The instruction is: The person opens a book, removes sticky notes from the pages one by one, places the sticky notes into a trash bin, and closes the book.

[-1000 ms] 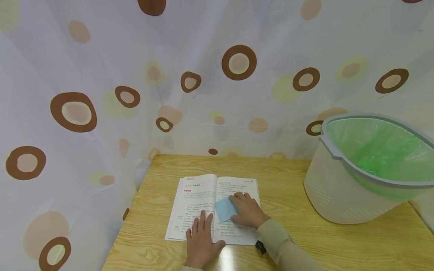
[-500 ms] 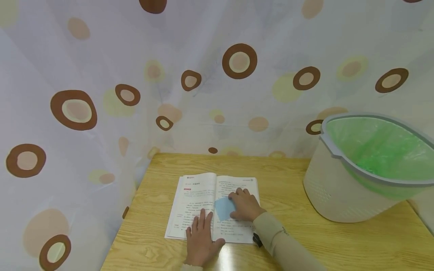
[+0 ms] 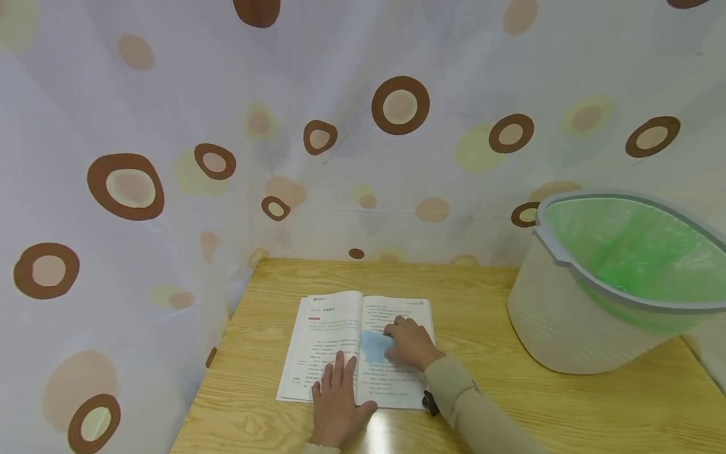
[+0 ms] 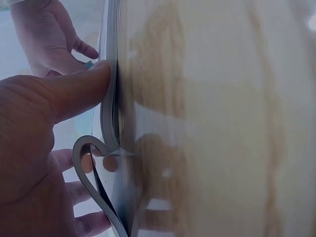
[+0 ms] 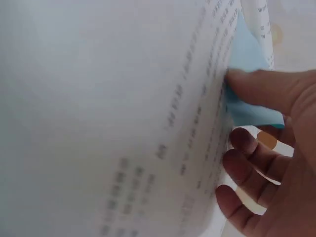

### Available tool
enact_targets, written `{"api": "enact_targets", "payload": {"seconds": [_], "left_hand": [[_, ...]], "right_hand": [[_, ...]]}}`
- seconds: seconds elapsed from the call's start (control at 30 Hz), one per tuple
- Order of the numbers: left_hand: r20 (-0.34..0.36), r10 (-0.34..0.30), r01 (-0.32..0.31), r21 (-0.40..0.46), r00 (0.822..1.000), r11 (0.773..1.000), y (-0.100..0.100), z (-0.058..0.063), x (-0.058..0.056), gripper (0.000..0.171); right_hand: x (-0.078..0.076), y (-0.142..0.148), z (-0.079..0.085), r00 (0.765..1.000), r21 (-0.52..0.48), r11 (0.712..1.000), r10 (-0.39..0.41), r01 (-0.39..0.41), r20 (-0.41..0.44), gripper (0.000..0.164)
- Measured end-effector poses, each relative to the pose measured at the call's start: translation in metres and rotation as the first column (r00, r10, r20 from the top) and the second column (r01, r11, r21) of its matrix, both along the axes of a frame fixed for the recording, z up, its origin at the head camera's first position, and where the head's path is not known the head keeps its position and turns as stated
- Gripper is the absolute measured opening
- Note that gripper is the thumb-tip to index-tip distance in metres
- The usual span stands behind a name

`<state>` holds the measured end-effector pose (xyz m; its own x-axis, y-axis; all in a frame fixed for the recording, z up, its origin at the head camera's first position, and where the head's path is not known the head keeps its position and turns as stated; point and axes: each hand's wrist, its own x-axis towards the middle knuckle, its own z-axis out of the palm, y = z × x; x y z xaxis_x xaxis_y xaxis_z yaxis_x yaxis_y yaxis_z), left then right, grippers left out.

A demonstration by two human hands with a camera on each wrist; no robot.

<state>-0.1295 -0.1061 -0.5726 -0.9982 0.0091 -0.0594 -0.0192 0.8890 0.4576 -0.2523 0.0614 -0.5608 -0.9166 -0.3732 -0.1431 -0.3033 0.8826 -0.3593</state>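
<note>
An open book (image 3: 317,321) with printed pages lies flat on the wooden table. My left hand (image 3: 336,397) rests with fingers spread on the lower left page, its thumb by the lower edge near the spine. In the left wrist view its thumb (image 4: 74,91) touches the book's page edges. On the right page, my right hand (image 3: 411,343) pinches a small light-blue paper slip (image 3: 374,347) at its right side. The right wrist view shows the thumb (image 5: 261,89) on the front of the blue slip and the index finger partly hidden behind it; the other fingers curl loosely.
A tall pale plastic basket (image 3: 550,315) with a grey rim and a green bag liner (image 3: 641,246) stands on the table's right side. A spotted curtain (image 3: 340,189) hangs behind and to the left. A small black object (image 3: 430,402) sits at the right wrist.
The blue slip has shifted and looks blurred, its lower corner raised from where it lay on the page. The left hand stays in place; the right hand has barely moved.
</note>
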Motion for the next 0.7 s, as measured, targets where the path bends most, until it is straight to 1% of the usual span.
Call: {"api": "enact_targets", "payload": {"seconds": [0.1, 0.2, 0.27, 0.37, 0.47, 0.53, 0.63, 0.7], "left_hand": [[0.004, 0.001, -0.001, 0.003, 1.000, 1.000, 0.000, 0.001, 0.000, 0.088], [0.012, -0.001, 0.001, 0.012, 1.000, 1.000, -0.001, 0.002, 0.001, 0.088], [0.020, -0.004, 0.004, 0.016, 1.000, 1.000, 0.000, 0.002, 0.001, 0.088], [0.023, 0.002, -0.002, 0.004, 1.000, 1.000, 0.000, 0.002, 0.001, 0.089], [0.023, 0.015, -0.015, -0.005, 1.000, 1.000, -0.001, 0.001, 0.000, 0.090], [0.026, 0.019, -0.019, -0.009, 0.999, 1.000, -0.001, 0.002, 0.001, 0.090], [0.038, 0.017, -0.017, 0.005, 0.999, 1.000, 0.000, 0.003, 0.001, 0.090], [0.039, 0.013, -0.014, 0.013, 0.999, 1.000, 0.002, 0.004, 0.001, 0.089]], "right_hand": [[0.005, 0.004, -0.002, 0.999, -0.098, 0.995, -0.032, 0.033, 0.011, 0.031], [0.011, 0.008, -0.001, 0.996, -0.207, 0.975, -0.078, 0.086, 0.045, 0.030], [0.016, 0.014, 0.002, 0.993, -0.271, 0.956, -0.106, 0.116, 0.050, 0.034], [0.022, 0.023, 0.010, 0.991, -0.368, 0.920, -0.134, 0.132, 0.021, 0.046], [0.027, 0.033, 0.024, 0.990, -0.441, 0.888, -0.142, 0.126, -0.002, 0.051], [0.031, 0.040, 0.038, 0.990, -0.469, 0.874, -0.142, 0.125, -0.002, 0.053], [0.037, 0.052, 0.063, 0.989, -0.493, 0.862, -0.144, 0.116, -0.019, 0.060], [0.041, 0.061, 0.083, 0.987, -0.510, 0.855, -0.147, 0.091, -0.071, 0.065]]}}
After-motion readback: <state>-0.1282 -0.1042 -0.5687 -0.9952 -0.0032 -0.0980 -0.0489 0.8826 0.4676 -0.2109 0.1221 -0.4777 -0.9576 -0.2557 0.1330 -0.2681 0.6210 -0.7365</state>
